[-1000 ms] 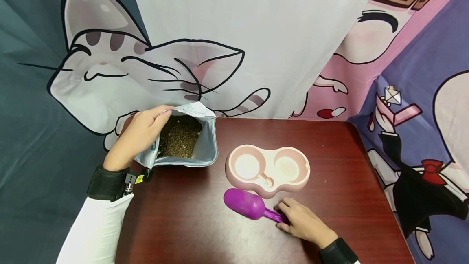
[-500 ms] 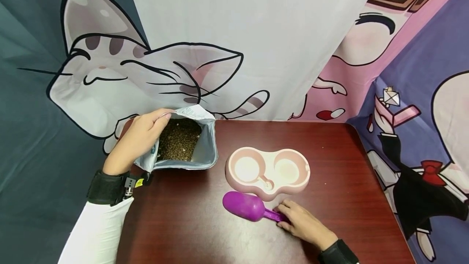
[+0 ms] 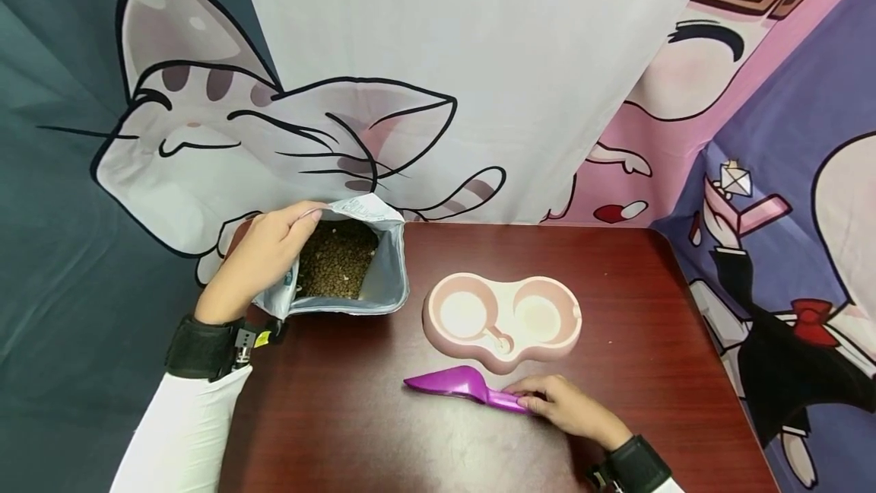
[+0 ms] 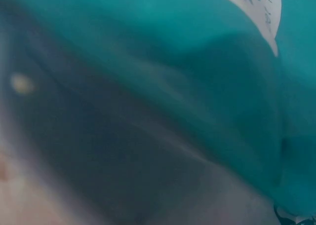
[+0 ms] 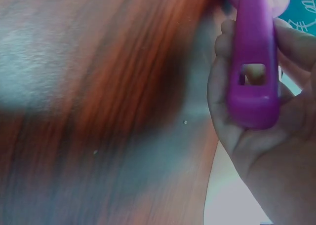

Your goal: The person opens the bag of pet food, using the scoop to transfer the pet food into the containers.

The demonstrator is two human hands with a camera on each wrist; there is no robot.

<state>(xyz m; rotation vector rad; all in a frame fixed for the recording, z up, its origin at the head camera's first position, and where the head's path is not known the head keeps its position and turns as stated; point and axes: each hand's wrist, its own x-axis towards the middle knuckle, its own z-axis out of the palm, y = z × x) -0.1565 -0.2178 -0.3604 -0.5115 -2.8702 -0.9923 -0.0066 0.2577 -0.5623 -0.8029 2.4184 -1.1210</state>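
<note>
At the upper left of the table stands a bag (image 3: 390, 268) with its top spread wide, a heap of small brown pellets (image 3: 335, 257) inside. My left hand (image 3: 260, 257) pinches the bag's left rim between thumb and fingers. In the left wrist view the bag's teal outside (image 4: 207, 82) fills most of the picture, blurred. A purple scoop (image 3: 452, 382), tilted on its side with its tip to the left, is gripped by the handle in my right hand (image 3: 575, 408). The right wrist view shows the handle (image 5: 254, 42) lying across that palm.
A pink double bowl (image 3: 503, 299) sits on the dark red table (image 3: 356, 409), just behind the scoop. Printed cloth (image 3: 520, 82) hangs along the back and right side. Tiny crumbs lie on the tabletop near the right hand.
My right hand has turned the scoop from lying rounded back up onto its side and curled more firmly round the handle. The left hand and bag have stayed put.
</note>
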